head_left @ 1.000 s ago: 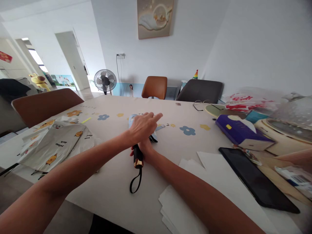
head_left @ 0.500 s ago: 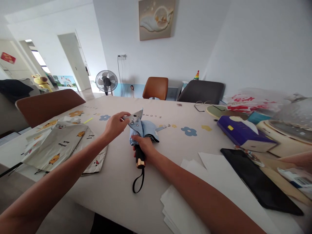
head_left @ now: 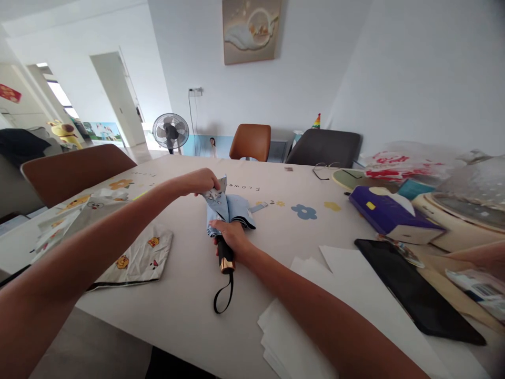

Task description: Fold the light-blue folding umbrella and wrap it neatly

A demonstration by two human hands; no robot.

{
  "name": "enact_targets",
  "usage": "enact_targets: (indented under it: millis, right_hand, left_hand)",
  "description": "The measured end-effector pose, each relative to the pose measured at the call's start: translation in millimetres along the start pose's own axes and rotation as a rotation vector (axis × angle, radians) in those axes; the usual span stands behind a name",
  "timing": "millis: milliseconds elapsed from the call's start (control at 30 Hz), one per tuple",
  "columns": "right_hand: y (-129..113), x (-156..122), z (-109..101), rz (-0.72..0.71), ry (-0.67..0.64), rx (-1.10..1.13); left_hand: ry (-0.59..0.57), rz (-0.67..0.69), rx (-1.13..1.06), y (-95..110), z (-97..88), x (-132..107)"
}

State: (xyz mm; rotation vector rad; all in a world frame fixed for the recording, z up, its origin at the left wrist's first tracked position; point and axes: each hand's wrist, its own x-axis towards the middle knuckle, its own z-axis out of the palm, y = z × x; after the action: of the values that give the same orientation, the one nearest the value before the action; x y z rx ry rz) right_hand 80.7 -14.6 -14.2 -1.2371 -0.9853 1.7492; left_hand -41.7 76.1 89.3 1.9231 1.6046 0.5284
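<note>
A light blue folding umbrella [head_left: 240, 208] lies on the table, its canopy gathered in loose folds and its black handle with a gold-coloured end pointing toward me. From the handle hangs a black wrist strap [head_left: 223, 297]. My right hand [head_left: 232, 235] is wrapped round the umbrella where the canopy meets the handle; some of its fingers are hidden underneath. At the canopy's far left side, my left hand [head_left: 204, 181] is closed on a printed fold of the cloth. A strap tab [head_left: 259, 207] sticks out to the right of the folds.
A cream cloth with duck prints [head_left: 152, 252] lies left, partly behind my left arm. On the right are white paper sheets [head_left: 335, 287], a black tablet-like device [head_left: 418, 289], a purple box [head_left: 394, 213] and eyeglasses [head_left: 329, 169]. Another person's arm [head_left: 479, 255] shows at the right edge.
My left hand has moved a little forward and right, over the canopy fold, turning knuckles up. The left forearm now covers more of the duck-print cloth. My right hand keeps its hold.
</note>
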Motion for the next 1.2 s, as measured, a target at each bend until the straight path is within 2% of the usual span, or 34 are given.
enact_targets:
  millis: [167,333,467,600,767,900,1033,1200]
  right_hand:
    - [1,1,-1,0.013,-0.004,0.018]
    - [0,0,-2,0.041,0.001,0.011]
    - [0,2,-1,0.050,0.012,0.023]
    - [-1,4,0,0.018,0.041,0.049]
    - [-1,4,-5,-0.006,-0.002,0.103]
    - [0,7,-8,-0.051,-0.051,0.120]
    - [0,6,-8,-0.057,-0.061,0.123]
    - [-2,3,-8,-0.062,-0.047,0.138]
  left_hand:
    - [0.161,0.004,-0.121,1,-1.7,3]
    - [0.301,0.025,-0.365,-16,6.6,-17]
    - [0.255,-0.062,-0.656,-48,15.3,-40]
    - [0.135,-0.196,-0.731,-69,24.6,-45]
    - [0.089,-0.206,-0.659,-66,28.3,-31]
    - [0.065,-0.234,-0.734,-58,27.7,-19]
    - [0.126,-0.282,-0.827,-56,33.6,-7]
    - [0.182,-0.201,-0.875,-63,44.5,4]
